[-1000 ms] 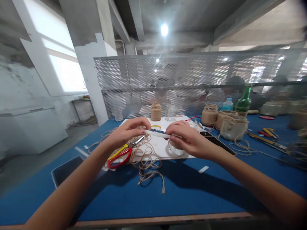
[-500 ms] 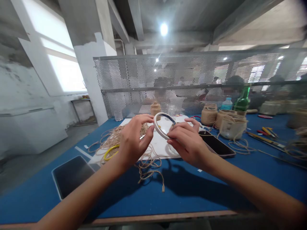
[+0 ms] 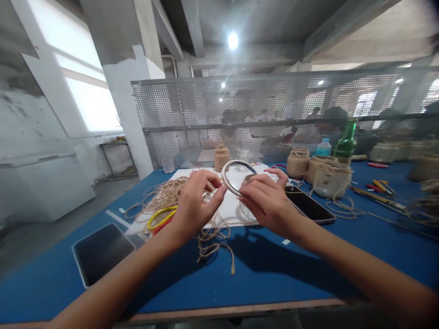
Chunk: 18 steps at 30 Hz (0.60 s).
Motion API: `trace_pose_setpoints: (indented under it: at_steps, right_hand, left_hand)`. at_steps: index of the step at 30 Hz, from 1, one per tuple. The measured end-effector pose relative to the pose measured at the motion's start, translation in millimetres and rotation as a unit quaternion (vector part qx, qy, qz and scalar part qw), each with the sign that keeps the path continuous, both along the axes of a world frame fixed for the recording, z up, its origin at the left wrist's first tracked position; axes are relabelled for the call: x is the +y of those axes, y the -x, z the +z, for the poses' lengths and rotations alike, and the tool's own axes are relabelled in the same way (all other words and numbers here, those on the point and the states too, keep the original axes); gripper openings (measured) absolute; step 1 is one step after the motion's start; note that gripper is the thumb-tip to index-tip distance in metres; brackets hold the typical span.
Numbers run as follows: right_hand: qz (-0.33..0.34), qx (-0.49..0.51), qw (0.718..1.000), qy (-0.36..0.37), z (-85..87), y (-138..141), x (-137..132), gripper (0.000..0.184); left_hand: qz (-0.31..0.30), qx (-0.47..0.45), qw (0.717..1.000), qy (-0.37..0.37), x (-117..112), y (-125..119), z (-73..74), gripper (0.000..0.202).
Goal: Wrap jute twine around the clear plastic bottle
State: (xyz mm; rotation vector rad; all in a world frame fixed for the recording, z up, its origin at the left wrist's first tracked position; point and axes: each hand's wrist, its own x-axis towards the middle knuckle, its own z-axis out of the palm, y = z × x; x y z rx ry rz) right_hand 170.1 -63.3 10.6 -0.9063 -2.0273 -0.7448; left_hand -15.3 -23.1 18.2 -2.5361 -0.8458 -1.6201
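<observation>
My left hand [image 3: 199,205] and my right hand [image 3: 265,202] both hold a white ring [image 3: 238,177] with a dark blue inner edge, tilted upright above a white board [image 3: 229,201]. My left fingertips pinch its left side, and my right fingers grip its lower edge. Under my right hand stands a glass jar [image 3: 248,211], partly hidden. Left of my left hand lies a tangle of jute twine [image 3: 161,196]. Scissors with yellow and red handles [image 3: 162,219] lie in it, their blades mostly hidden by my left hand.
A black tablet [image 3: 103,253] and a phone [image 3: 308,205] lie on the blue table [image 3: 274,269]. Twine-wrapped jars [image 3: 317,168], a green bottle [image 3: 346,144] and hand tools stand to the right. A perforated metal screen [image 3: 240,114] stands behind, with people beyond it.
The ring has risen from a low, nearly edge-on position to a tilted upright one, with both hands lifted. The scissors' handles now show less, with my left hand further up.
</observation>
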Motion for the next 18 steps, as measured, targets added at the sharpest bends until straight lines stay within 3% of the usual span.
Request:
trace_pose_setpoints:
  at_steps: [4,7,13,18]
  right_hand:
    - [0.005,-0.026,1.000,-0.016,-1.0,-2.0,2.1,0.009]
    - [0.013,-0.036,0.999,-0.029,-2.0,-2.4,3.5,0.010]
    - [0.010,-0.041,0.998,-0.044,-2.9,-4.0,4.2,0.011]
    - [0.006,-0.050,0.999,0.009,-4.0,-4.4,2.4,0.016]
  left_hand:
    - [-0.024,-0.061,0.998,-0.009,-0.5,-0.5,-0.7,0.018]
    - [-0.040,-0.032,0.999,0.004,-2.2,-0.7,0.7,0.026]
    - [-0.066,-0.014,0.998,-0.002,-3.4,-1.7,0.9,0.008]
    - [-0.064,-0.001,0.998,-0.016,-5.5,-1.0,1.0,0.005]
